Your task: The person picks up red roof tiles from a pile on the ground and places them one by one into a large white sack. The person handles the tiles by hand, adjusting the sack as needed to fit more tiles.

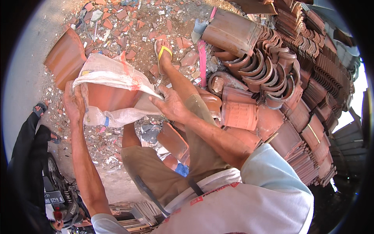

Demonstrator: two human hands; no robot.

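Landmark: yellow-strapped sandal (165, 51). We have the white sack (113, 69) to its left and nearer the body, hung between both hands. Left hand (74, 102) is farther left of the sandal, closed around the sack's left edge, some fingers tucked out of sight. Right hand (173, 104) is nearer the body than the sandal, thumb and fingers pinched narrow on the rim's right corner. A reddish tile (111, 97) shows inside the gaping mouth; we can't tell how deep it sits.

Risks, our guess: the right pinch is small, so a heavy load could pull that corner loose and drop the tile. A rough tile edge could snag or tear the thin weave. The lower lip sags, so the mouth may fold in. Broken shards (130, 54) left of the sandal could cut the foot or the cloth if weight shifts.

Direction: we read the mouth as facing back to the body, its rim running left to right, the closed part pointing away. Sack's long axis probably runs away from the body, but it's bunched, so not certain. Inner tile's long axis: can't tell, ends covered.
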